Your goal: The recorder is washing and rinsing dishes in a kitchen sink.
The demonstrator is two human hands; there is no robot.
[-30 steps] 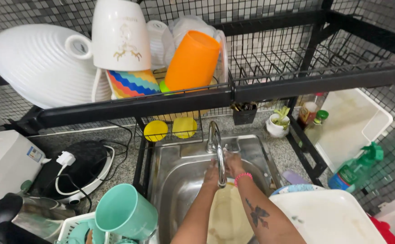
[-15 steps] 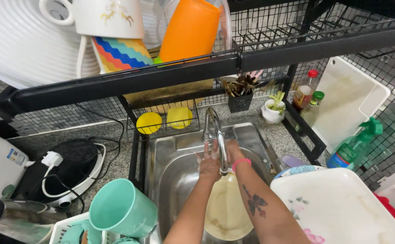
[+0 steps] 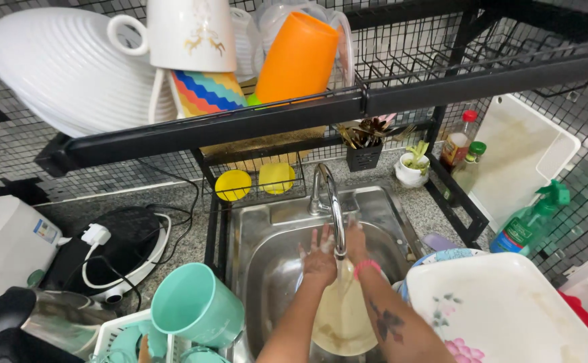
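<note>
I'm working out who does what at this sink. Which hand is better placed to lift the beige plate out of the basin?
Right, probably. The right hand and its forearm lie directly over the beige plate; the left hand sits beside the plate's left edge, left of the tap.

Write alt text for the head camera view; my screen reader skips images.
A person's left hand and right hand meet under the faucet of a steel sink, above a cream dish. A black rack overhead holds an orange cup and white bowl.
</note>
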